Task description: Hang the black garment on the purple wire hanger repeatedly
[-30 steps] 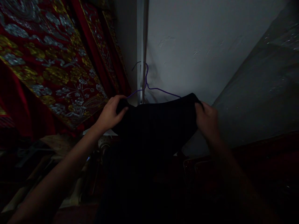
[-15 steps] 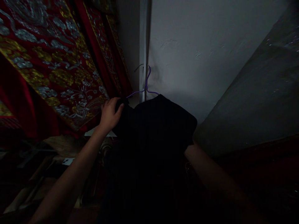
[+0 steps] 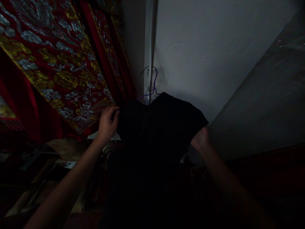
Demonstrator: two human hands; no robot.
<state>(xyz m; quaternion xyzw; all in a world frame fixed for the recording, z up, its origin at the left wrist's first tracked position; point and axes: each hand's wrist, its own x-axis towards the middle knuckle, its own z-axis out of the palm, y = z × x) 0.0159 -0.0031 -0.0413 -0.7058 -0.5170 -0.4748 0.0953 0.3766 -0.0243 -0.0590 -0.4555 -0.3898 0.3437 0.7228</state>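
Note:
A black short-sleeved garment (image 3: 157, 133), perhaps a shirt, hangs on a purple wire hanger (image 3: 155, 79) in front of me. The hanger's hook is caught on a narrow upright strip at the wall. At the garment's left shoulder edge, my left hand (image 3: 108, 124) pinches the dark cloth between thumb and fingers. My right hand (image 3: 200, 139) is at the right sleeve's edge, with its fingers hidden by the cloth and the dark. Most of the garment's lower part is lost in shadow.
Red cloth (image 3: 64, 70) with gold and silver embroidery hangs at the left. A pale wall (image 3: 195, 47) stands behind the hanger, with a grey translucent sheet (image 3: 267, 98) to its right. Dim clutter, including a wooden frame (image 3: 26, 197), lies at the lower left.
My left hand has slid down and left from the shoulder to the garment's outer edge. The right sleeve has spread outward, and more of my right hand shows beside it.

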